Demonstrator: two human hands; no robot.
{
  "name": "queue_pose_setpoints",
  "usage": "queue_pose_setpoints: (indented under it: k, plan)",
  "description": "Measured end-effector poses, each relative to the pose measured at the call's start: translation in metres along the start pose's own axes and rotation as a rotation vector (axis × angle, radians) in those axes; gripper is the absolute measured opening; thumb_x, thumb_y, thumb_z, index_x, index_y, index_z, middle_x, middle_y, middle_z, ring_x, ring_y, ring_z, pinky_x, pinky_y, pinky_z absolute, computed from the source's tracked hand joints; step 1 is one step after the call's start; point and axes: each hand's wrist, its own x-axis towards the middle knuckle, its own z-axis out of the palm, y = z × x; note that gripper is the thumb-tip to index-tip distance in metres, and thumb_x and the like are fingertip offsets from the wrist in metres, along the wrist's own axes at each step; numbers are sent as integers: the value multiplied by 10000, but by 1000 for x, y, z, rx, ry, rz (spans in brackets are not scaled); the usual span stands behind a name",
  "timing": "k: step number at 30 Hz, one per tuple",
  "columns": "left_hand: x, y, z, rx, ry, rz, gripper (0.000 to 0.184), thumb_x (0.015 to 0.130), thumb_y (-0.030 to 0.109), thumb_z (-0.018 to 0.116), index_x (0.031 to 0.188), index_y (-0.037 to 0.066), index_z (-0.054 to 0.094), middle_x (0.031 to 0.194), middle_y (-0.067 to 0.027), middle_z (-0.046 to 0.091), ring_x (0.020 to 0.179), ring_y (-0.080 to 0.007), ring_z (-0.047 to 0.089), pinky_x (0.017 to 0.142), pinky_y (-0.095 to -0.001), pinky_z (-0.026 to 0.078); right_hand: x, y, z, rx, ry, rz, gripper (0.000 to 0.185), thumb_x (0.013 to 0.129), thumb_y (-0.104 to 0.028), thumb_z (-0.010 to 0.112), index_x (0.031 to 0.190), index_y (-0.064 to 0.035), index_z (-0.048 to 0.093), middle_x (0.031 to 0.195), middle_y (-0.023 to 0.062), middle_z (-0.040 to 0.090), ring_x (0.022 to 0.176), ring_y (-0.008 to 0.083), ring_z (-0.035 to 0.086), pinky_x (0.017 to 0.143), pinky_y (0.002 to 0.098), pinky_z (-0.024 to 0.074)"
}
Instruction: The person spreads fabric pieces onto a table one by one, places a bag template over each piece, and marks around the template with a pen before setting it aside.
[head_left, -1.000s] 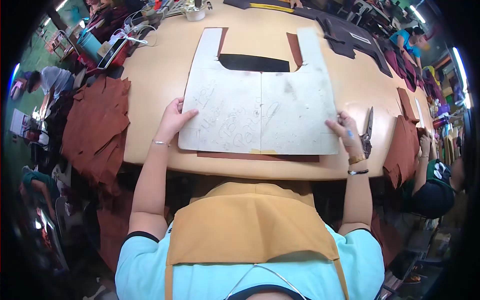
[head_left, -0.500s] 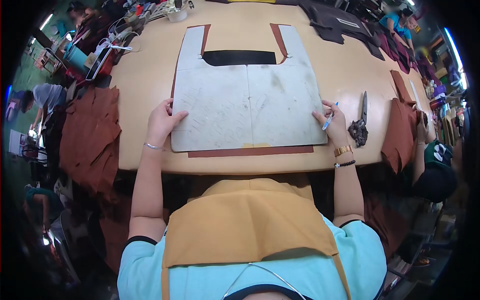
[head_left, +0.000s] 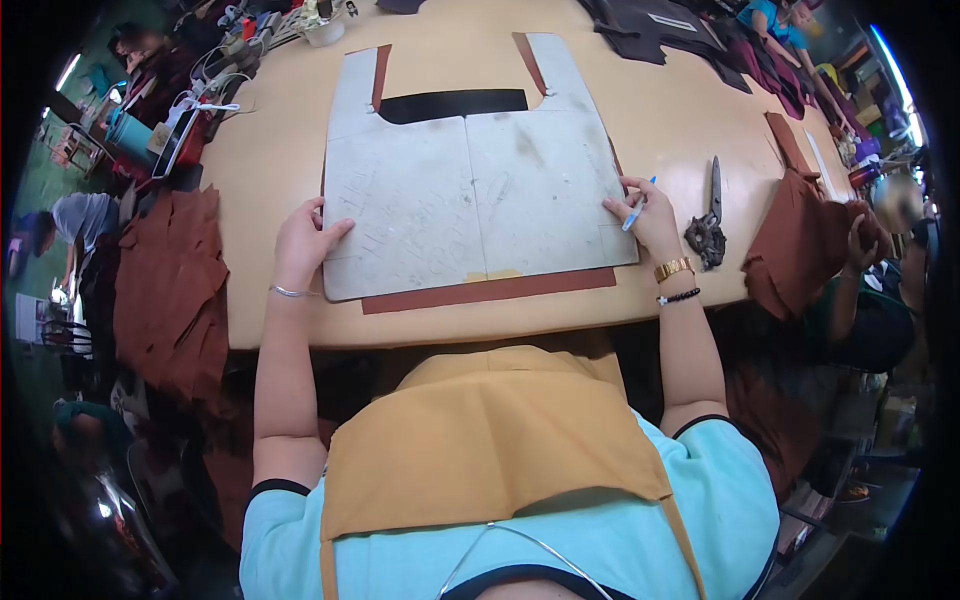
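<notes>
On the table [head_left: 270, 150], close to the middle of its near edge, your notched pattern board [head_left: 410, 165] lies over a brown leather panel [head_left: 490, 291]. Your left hand [head_left: 305, 243] pinches the board's left edge; your right hand [head_left: 648, 215] grips a pen [head_left: 632, 216], thumb on the opposite edge. Uneven pushing could skew the board — and the loose-angled pen might leave a stray mark. More leather shows below the board than half a second ago.

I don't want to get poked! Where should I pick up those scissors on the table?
Probably best by the dark, bulky handles, coming from the near edge of the table. The scissors lie with their handles toward that edge and the narrow blades pointing away, so this side looks safer.
</notes>
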Motion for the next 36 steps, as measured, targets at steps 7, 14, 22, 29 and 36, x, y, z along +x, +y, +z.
queue_pose_setpoints:
  k: [7, 14, 22, 29, 36]
  plan:
    - [6, -13, -5, 99, -35, 47, 607, 734, 276, 807, 1235, 8, 593, 687, -17, 560, 603, -115, 557, 589, -276, 467, 7, 20, -11, -44, -3, -58, 343, 864, -243, 712, 1121, -31, 632, 839, 23, 663, 685, 73, 600, 571, 222, 469]
    - [23, -64, 10, -371, -64, 80, 484, 838, 190, 740, 1258, 7, 585, 723, 50, 486, 575, -36, 447, 500, -194, 387, -9, 26, -21, 347, 116, -49, 301, 914, -192, 658, 1147, -11, 599, 859, 25, 652, 676, 47, 570, 553, 173, 453]
    - [13, -48, 5, -264, -14, 92, 455, 793, 191, 766, 1205, 46, 639, 730, 45, 511, 665, -57, 478, 611, -219, 432, -4, 36, -6, 163, 33, -124, 380, 850, -110, 719, 1179, 16, 577, 983, 71, 648, 887, 117, 612, 773, 234, 504]
    - [16, -55, 8, -362, -25, 54, 445, 764, 206, 789, 1170, 74, 665, 723, 59, 524, 658, -59, 483, 635, -216, 441, 6, 50, -5, 244, 26, -165, 362, 838, -43, 720, 1162, 32, 577, 951, 80, 676, 794, 94, 623, 720, 198, 501]
    - [11, -45, 2, -304, -31, 50, 443, 782, 152, 790, 1186, 38, 650, 746, 65, 498, 690, -43, 470, 655, -183, 429, 5, 48, -6, 254, 38, -165, 359, 838, -51, 724, 1156, 34, 581, 932, 73, 677, 779, 80, 609, 666, 180, 475]
